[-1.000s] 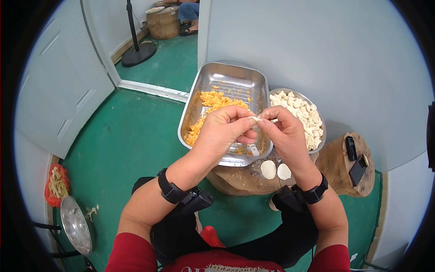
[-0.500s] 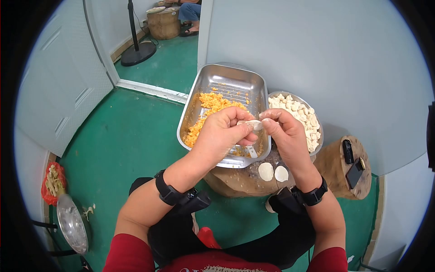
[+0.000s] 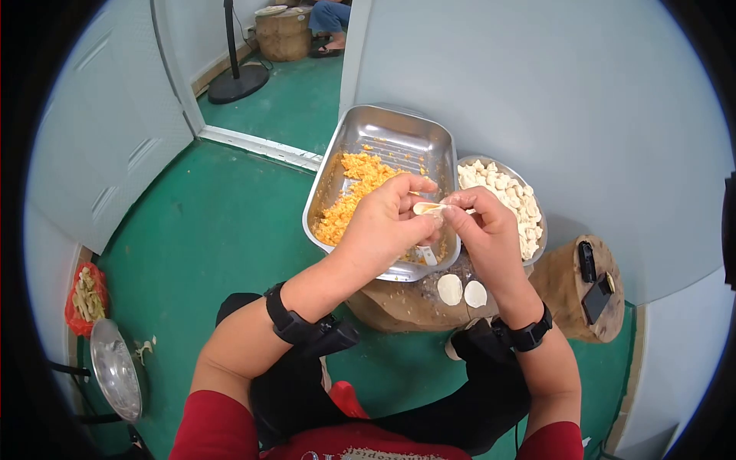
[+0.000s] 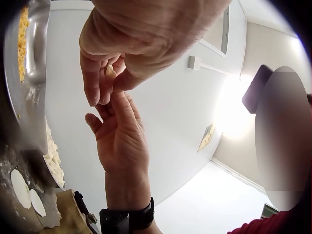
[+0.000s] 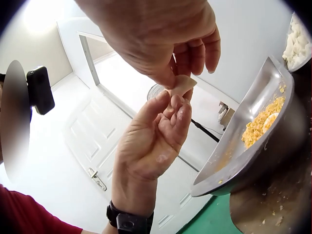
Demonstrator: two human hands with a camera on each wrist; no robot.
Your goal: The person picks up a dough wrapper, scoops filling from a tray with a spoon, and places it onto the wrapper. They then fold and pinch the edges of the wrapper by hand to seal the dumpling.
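Note:
Above the near part of a metal tray [image 3: 443, 138], both hands hold one small folded piece of dough [image 3: 428, 208]. The left hand [image 3: 389, 222] has its thumb and fingers round the piece's left side. At its right end, the right hand [image 3: 487, 222] pinches the dough between thumb and forefinger. The right wrist view shows the pale dough [image 5: 182, 85] folded between the fingertips of both hands. Orange-yellow filling [image 3: 360, 180] lies in the tray, where a white handle [image 3: 427, 255] shows below the hands.
A round bowl of white dough pieces [image 3: 529, 207] stands right of the tray. Two round wrappers [image 3: 450, 290] lie on the wooden stump [image 3: 399, 307]. Another stump [image 3: 609, 314] carries black devices. At left are a red bag [image 3: 86, 295] and a metal basin [image 3: 115, 372].
The left hand's fingers have spread and shifted along the dough, whose folded edge now shows between the hands. The right hand keeps its pinch. The head view has shifted slightly.

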